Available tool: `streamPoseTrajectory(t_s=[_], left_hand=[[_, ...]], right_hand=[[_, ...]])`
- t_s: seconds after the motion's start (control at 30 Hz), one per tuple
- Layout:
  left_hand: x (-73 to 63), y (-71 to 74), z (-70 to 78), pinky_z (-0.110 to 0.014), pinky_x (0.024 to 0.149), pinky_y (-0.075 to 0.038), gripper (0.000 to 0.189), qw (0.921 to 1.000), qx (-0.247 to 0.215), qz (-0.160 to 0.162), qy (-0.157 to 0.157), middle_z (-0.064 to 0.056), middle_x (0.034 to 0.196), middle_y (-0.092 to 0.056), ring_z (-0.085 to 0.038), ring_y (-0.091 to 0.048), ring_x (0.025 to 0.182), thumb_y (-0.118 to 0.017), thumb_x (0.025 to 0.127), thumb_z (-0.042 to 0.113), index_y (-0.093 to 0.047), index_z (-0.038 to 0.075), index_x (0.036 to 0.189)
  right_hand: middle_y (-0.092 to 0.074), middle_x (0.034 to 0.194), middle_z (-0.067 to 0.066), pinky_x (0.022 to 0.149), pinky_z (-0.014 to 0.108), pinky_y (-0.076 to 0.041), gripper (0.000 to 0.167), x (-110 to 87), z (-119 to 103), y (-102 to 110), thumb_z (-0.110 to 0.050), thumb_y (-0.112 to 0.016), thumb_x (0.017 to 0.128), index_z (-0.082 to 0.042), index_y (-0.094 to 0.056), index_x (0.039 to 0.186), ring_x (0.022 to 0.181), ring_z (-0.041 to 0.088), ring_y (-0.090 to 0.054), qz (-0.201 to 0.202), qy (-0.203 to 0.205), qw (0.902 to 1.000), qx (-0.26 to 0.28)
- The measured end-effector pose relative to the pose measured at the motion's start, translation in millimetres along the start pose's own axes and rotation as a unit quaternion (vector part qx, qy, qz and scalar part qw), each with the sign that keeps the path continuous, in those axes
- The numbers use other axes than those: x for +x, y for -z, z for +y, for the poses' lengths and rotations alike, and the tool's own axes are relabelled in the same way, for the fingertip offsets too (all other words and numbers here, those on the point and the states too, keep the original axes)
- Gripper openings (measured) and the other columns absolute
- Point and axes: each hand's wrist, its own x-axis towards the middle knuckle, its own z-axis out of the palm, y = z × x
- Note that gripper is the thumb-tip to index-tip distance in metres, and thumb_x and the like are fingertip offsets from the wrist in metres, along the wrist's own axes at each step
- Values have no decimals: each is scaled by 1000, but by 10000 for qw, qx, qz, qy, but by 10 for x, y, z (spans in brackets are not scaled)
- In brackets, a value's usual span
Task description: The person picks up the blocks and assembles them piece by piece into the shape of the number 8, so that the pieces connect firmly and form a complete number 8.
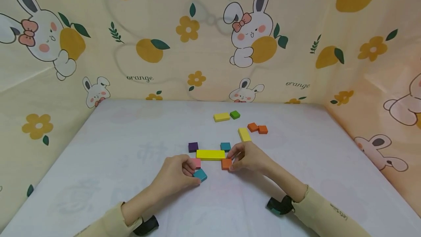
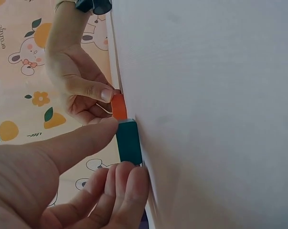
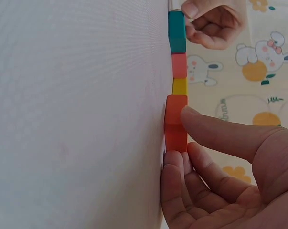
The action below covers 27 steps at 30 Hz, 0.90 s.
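My left grip (image 1: 177, 172) pinches the blue block (image 1: 200, 175) beside the pink block (image 1: 197, 163), my right grip (image 1: 250, 156) pinches the orange block (image 1: 226, 164) at the yellow bar (image 1: 210, 155)'s near right corner, and I should nudge both lightly, keeping them flat.
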Motion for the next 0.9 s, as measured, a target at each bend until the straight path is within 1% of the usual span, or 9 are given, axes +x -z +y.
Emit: streamPoseTrajectory(t_s=[0.3,0.4,0.63,0.9], left_hand=[[-1,-6,10,-23,67,-53,33,9999,72,47,109,-2,81,-63,-14,-60,69,-90,70,12,-64,4,89],[-5,-8,6,-23,67,-53,33,9999,73,75,95,-2,81,-63,-14,-60,69,-90,70,12,-64,4,89],[-7,-8,0,-22,67,-53,33,9999,46,106,21,-2,81,-63,-14,-60,69,-90,70,12,-64,4,89],[-1,-3,13,-23,67,-53,33,9999,31,63,93,-2,81,-63,-14,-60,70,-90,70,12,-65,4,90]], right_hand=[[-66,86,7,65,28,-50,26,-11,6,3,-2,-85,74,-7,-71,95,71,23,-58,-31,103,9999,56],[-66,87,7,65,28,-50,26,-13,13,0,-2,-85,74,-6,-71,95,71,23,-59,-45,141,9999,63],[-65,83,6,64,28,-49,26,-5,15,-8,-4,-86,73,-8,-71,94,71,23,-58,-13,75,10000,30],[-66,83,6,65,28,-49,27,-3,12,-5,-5,-87,73,-8,-71,95,71,22,-58,-6,67,10000,0]])
